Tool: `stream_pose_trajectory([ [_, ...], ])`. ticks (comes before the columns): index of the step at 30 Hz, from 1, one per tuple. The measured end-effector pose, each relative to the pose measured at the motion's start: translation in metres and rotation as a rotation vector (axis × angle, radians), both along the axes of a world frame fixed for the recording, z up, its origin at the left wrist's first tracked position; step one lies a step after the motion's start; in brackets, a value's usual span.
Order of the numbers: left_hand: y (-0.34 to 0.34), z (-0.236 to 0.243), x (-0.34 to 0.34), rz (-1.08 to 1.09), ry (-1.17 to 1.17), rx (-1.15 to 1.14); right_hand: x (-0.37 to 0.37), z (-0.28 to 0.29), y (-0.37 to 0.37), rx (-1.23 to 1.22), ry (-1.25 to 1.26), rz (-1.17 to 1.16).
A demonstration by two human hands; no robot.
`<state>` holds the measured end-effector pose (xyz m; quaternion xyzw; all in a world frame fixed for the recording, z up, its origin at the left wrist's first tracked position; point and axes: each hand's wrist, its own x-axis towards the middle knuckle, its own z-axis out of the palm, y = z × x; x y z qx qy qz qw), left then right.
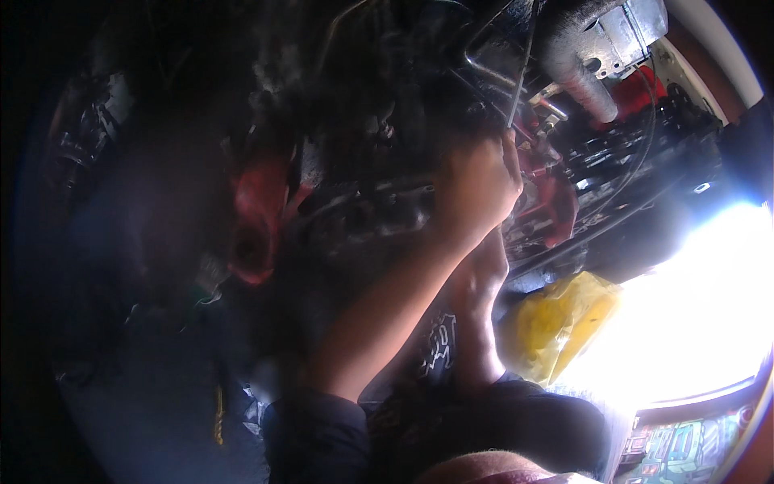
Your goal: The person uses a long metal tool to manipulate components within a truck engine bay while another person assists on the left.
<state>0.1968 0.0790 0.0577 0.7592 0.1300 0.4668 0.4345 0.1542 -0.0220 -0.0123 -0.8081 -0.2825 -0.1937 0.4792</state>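
Note:
My left hand (480, 181) is raised in the middle of the view, closed into a fist. A thin pale cable or rod (522, 73) runs from above down to the top of that fist; what lies inside the fingers is hidden. Just below and behind it is my right hand (488, 254), its fingers covered by the left hand and wrist. Both hands are close to a red metal part (555, 206) and dark machinery that looks like a vehicle's underside.
Another red bracket-like part (260, 210) hangs to the left. A ribbed grey pipe (584, 81) and a metal plate (633, 36) are overhead at upper right. A yellow plastic bag (568, 323) lies right of my forearms, beside glaring light. A patterned sheet (685, 448) shows at lower right.

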Motion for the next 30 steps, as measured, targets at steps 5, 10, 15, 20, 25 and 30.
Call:
stream_pose_trajectory([
  [5, -0.007, -0.016, 0.002, 0.101, -0.014, 0.074, -0.01, 0.004, 0.001, -0.05, -0.105, 0.056],
  [10, -0.004, -0.008, -0.005, -0.014, 0.036, -0.022, -0.011, 0.007, 0.006, -0.001, -0.095, 0.044],
  [15, 0.001, 0.01, -0.002, -0.047, -0.07, -0.067, -0.005, 0.021, -0.001, -0.028, 0.1, 0.118],
  [20, -0.013, -0.014, 0.005, 0.069, -0.054, 0.026, -0.011, 0.013, -0.005, -0.077, 0.022, 0.013],
  [25, -0.011, -0.013, 0.007, 0.071, -0.081, 0.019, 0.006, -0.002, -0.011, -0.111, -0.201, 0.083],
  [30, -0.007, -0.011, 0.003, 0.063, -0.045, 0.009, -0.01, 0.003, 0.0, 0.082, 0.192, 0.226],
])
